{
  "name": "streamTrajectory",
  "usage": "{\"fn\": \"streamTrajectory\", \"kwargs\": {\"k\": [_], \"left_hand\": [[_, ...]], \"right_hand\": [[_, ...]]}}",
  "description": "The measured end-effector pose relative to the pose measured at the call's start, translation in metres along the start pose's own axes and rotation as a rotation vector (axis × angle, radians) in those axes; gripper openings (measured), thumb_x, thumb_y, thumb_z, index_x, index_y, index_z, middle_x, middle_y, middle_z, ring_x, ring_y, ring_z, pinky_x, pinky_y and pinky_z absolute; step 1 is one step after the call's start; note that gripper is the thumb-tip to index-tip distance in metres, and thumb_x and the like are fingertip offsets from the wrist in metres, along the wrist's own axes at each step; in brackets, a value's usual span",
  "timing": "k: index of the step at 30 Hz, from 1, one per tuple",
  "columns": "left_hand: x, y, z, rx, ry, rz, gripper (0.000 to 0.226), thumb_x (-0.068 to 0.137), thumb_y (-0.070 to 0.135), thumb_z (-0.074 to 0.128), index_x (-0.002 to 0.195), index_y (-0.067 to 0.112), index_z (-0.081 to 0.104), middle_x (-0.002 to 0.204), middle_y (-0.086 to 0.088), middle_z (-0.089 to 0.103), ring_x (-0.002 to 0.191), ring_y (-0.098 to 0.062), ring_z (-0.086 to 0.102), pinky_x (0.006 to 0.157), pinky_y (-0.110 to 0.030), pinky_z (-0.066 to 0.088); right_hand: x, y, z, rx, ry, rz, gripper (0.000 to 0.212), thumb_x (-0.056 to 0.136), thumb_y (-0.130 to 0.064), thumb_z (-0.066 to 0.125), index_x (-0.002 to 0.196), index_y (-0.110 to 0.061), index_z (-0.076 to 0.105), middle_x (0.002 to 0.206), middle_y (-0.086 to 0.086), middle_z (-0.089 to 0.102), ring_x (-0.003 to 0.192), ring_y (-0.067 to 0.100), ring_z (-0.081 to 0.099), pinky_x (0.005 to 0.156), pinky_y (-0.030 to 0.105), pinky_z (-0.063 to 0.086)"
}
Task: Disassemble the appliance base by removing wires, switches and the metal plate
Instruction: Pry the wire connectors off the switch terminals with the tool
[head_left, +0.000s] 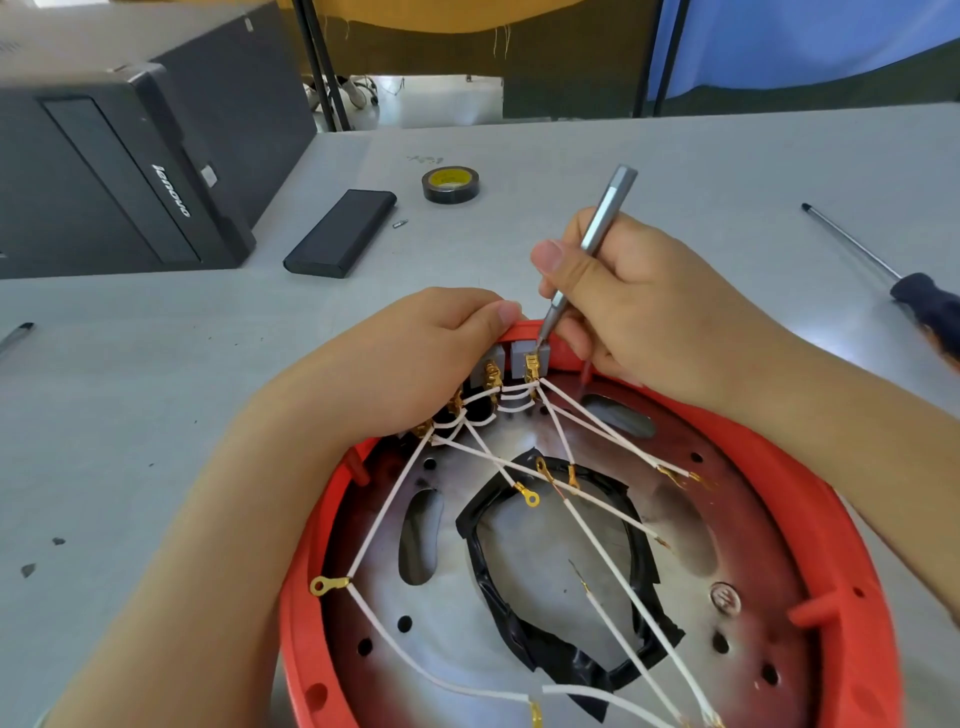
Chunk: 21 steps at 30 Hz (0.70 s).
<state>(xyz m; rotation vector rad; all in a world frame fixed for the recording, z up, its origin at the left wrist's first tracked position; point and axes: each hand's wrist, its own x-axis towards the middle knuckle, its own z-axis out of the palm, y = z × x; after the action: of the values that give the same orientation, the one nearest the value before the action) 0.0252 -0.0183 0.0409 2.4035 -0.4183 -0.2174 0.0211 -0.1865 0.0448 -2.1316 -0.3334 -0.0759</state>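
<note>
A round red appliance base (810, 499) lies open side up at the table's near edge. Inside it sits a shiny metal plate (457, 644) with a black taped opening (483, 566). White wires (597, 535) with brass terminals fan out from a row of switches (524, 358) on the far rim. My left hand (415, 369) grips the rim and the switches from the left. My right hand (639, 296) holds a slim grey precision screwdriver (587, 244), with its tip on the brass terminal of the rightmost switch.
A black computer tower (119, 156) lies at the far left. Beside it are a flat black case (340, 233), a loose bit (399, 224) and a roll of black tape (450, 184). A long dark-handled screwdriver (878, 265) lies at the right.
</note>
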Motion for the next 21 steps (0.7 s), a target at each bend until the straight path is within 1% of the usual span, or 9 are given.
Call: {"fn": "streamTrajectory", "kwargs": {"k": [2,4,6,7,10,14,17,19,21], "left_hand": [[0.000,0.000,0.000,0.011,-0.001,-0.012,0.046,0.099,0.045,0.031,0.108,0.011,0.060,0.100,-0.011,0.065,0.081,-0.017,0.057,0.076,-0.024,0.045],[0.001,-0.001,0.000,0.018,-0.002,-0.016,0.045,0.099,0.045,0.031,0.108,0.011,0.060,0.101,-0.011,0.065,0.081,-0.019,0.058,0.077,-0.027,0.047],[0.001,-0.002,0.001,0.011,0.007,-0.010,0.044,0.099,0.045,0.032,0.106,0.012,0.061,0.099,-0.011,0.066,0.071,-0.016,0.057,0.069,-0.023,0.045],[0.001,-0.002,0.001,0.005,0.013,-0.004,0.043,0.099,0.044,0.033,0.105,0.014,0.062,0.097,-0.011,0.066,0.066,-0.013,0.055,0.064,-0.020,0.044],[0.002,-0.003,0.001,-0.019,0.034,0.001,0.038,0.099,0.042,0.034,0.103,0.020,0.064,0.091,-0.007,0.066,0.052,0.001,0.050,0.050,-0.011,0.039],[0.003,-0.005,0.001,-0.014,0.036,0.014,0.041,0.099,0.043,0.034,0.105,0.014,0.063,0.092,-0.010,0.066,0.051,0.000,0.045,0.049,-0.013,0.039],[0.004,-0.003,0.002,-0.006,0.031,0.017,0.042,0.100,0.042,0.033,0.104,0.012,0.063,0.088,-0.011,0.066,0.048,0.001,0.044,0.047,-0.011,0.038],[0.003,-0.003,0.001,0.006,0.023,0.022,0.044,0.100,0.042,0.033,0.103,0.009,0.062,0.084,-0.012,0.064,0.048,-0.002,0.044,0.050,-0.016,0.039],[0.002,-0.003,0.001,0.011,0.022,0.024,0.045,0.100,0.043,0.032,0.103,0.008,0.061,0.084,-0.010,0.064,0.057,-0.005,0.050,0.062,-0.021,0.043]], "right_hand": [[0.001,-0.001,0.001,-0.019,-0.008,-0.001,0.028,0.097,-0.040,0.042,0.080,-0.018,0.048,0.047,-0.008,0.050,0.038,0.003,0.046,0.041,0.011,0.030],[0.005,-0.005,-0.002,-0.023,-0.059,0.035,0.029,0.098,-0.038,0.042,0.082,-0.016,0.049,0.048,-0.005,0.051,0.031,0.006,0.042,0.037,0.011,0.030],[0.013,-0.010,-0.007,0.003,-0.181,0.126,0.033,0.100,-0.037,0.041,0.084,-0.009,0.050,0.046,-0.003,0.052,0.027,0.007,0.037,0.031,0.015,0.028],[0.018,-0.013,-0.009,0.003,-0.238,0.176,0.034,0.100,-0.037,0.040,0.084,-0.007,0.050,0.045,-0.003,0.051,0.026,0.010,0.036,0.031,0.015,0.025],[0.029,-0.018,-0.009,-0.042,-0.306,0.247,0.036,0.100,-0.038,0.041,0.081,-0.008,0.050,0.041,-0.005,0.047,0.025,0.010,0.035,0.030,0.015,0.024],[0.029,-0.017,-0.006,-0.040,-0.294,0.244,0.037,0.099,-0.038,0.041,0.078,-0.008,0.051,0.041,-0.003,0.045,0.024,0.009,0.033,0.030,0.013,0.023],[0.024,-0.015,-0.008,0.006,-0.262,0.193,0.034,0.099,-0.038,0.042,0.082,-0.009,0.051,0.043,-0.003,0.048,0.025,0.009,0.033,0.030,0.015,0.025],[0.017,-0.011,-0.007,-0.037,-0.175,0.077,0.028,0.098,-0.038,0.043,0.085,-0.014,0.049,0.048,-0.003,0.052,0.027,0.006,0.037,0.032,0.014,0.028],[0.007,-0.006,-0.002,-0.043,-0.062,-0.073,0.025,0.097,-0.039,0.045,0.080,-0.021,0.045,0.053,-0.005,0.052,0.035,0.004,0.045,0.037,0.011,0.031]]}}
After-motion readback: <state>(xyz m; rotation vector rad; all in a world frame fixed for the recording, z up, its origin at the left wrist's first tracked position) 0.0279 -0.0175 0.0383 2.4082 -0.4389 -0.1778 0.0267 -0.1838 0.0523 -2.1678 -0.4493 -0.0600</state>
